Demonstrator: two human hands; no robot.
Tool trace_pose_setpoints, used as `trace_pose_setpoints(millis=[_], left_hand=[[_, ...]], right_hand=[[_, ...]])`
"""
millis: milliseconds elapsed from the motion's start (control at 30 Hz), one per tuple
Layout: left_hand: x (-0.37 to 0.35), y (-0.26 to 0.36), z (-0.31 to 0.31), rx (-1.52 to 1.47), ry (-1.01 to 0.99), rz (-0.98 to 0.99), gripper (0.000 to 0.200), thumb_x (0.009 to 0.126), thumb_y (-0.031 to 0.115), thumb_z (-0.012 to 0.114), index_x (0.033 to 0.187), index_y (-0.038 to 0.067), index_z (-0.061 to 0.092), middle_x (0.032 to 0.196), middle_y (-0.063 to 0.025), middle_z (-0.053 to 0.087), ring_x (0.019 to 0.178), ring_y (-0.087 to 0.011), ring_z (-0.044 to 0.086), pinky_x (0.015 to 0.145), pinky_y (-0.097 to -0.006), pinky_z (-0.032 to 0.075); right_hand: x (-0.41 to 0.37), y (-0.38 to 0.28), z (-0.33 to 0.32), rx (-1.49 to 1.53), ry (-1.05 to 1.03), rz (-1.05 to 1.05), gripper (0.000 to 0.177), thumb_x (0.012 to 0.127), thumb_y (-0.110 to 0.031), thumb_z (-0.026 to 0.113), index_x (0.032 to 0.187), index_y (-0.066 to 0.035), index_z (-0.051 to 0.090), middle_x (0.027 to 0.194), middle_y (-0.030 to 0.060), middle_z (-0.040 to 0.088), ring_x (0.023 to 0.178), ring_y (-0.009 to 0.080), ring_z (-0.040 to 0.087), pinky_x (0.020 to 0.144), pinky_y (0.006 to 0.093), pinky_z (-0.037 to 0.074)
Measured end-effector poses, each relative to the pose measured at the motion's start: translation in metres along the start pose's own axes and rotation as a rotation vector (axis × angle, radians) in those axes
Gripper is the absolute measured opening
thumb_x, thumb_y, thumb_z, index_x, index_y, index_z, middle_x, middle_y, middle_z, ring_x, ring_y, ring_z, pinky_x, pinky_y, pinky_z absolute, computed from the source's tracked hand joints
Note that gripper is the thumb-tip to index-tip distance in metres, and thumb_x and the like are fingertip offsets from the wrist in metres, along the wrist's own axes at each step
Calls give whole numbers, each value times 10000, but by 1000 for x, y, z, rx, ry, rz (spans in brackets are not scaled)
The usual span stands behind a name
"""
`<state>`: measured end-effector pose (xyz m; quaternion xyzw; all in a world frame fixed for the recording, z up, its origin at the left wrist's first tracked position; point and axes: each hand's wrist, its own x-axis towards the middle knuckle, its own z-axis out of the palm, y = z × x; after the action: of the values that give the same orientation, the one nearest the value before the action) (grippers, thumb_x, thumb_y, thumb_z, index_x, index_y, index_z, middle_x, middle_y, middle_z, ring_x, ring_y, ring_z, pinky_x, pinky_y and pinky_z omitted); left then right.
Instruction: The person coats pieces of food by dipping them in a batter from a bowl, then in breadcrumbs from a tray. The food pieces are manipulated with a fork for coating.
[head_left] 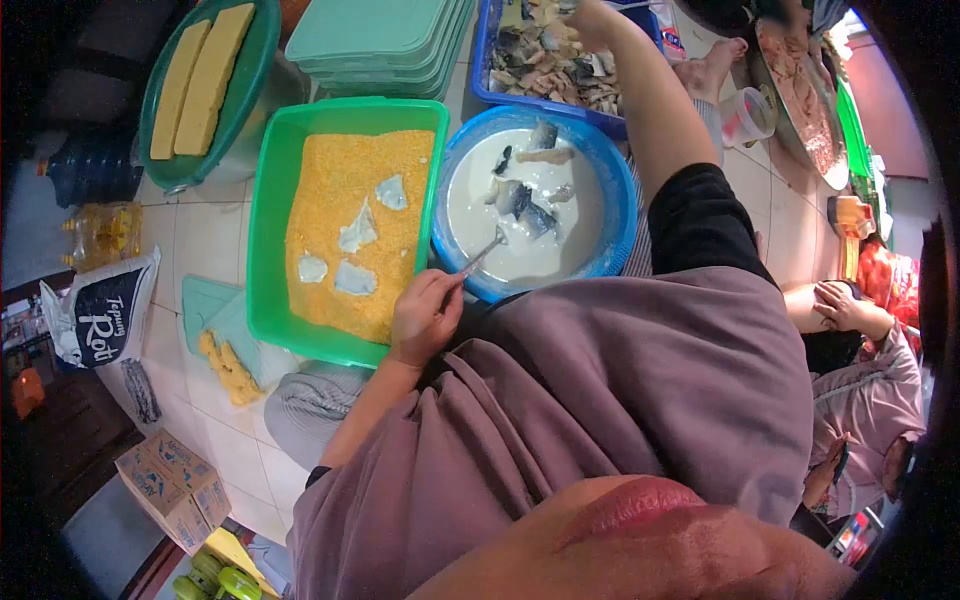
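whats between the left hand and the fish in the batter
Head view: the thin metal utensil held in the left hand, then bare white batter in the round blue plastic bowl, up to the fish pieces.

Even, soft indoor light, faint shadows — strong fisheye bending, dark vignette at corners, near foreground blurred.

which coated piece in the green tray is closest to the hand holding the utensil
The bottom-right piece, just beyond the left hand; the other three sit higher or farther left.
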<state>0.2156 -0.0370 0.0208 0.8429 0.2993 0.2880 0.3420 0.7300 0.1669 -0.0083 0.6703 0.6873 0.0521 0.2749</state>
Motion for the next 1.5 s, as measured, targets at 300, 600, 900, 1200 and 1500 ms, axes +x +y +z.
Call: trace_pose_setpoints(millis=[300, 600, 900, 1200, 1500], left_hand=[[-6, -1, 2, -72, -16, -70, 147, 762, 0, 632, 908, 16, 625, 795, -113, 581, 687, -267, 587, 586, -338, 480], [-2, 0, 1, -68, 6, -50, 144, 755, -2, 636, 897, 18, 624, 784, -109, 579, 680, -261, 585, 587, -337, 480], [0, 1, 1, -13, -9, -23, 146, 754, -10, 633, 898, 12, 629, 792, -119, 585, 705, -271, 588, 611, -332, 476], [1, 2, -1, -18, -10, -21, 149, 757, -7, 632, 904, 14, 629, 807, -126, 590, 730, -285, 587, 624, -334, 474], [0, 0, 1, -12, -14, -27, 156, 748, -7, 647, 901, 21, 636, 792, -114, 590, 706, -258, 590, 595, -318, 471]], right_hand=[[-97, -38, 37, 1035, -467, 393, 302, 764, -388, 715, 880, -109, 707, 817, 74, 671, 676, 186, 592, 619, 307, 486], [-74, -56, 57, 1919, -343, 482, 416, 782, -287, 701, 1098, -35, 602, 1036, 74, 620, 868, 189, 599, 744, 331, 525], [-55, -15, -75, 2060, -268, 385, 495, 850, -255, 624, 1308, -127, 489, 1323, 180, 470, 1083, 330, 564, 883, 457, 467], [-54, -10, 44, 1518, 71, 361, 413, 744, -174, 685, 1122, -34, 593, 920, 126, 641, 842, 280, 626, 753, 383, 523], [-76, -86, -4, 792, 221, 362, 474, 682, -363, 734, 1053, -79, 650, 881, 185, 658, 841, 312, 644, 744, 395, 495]])
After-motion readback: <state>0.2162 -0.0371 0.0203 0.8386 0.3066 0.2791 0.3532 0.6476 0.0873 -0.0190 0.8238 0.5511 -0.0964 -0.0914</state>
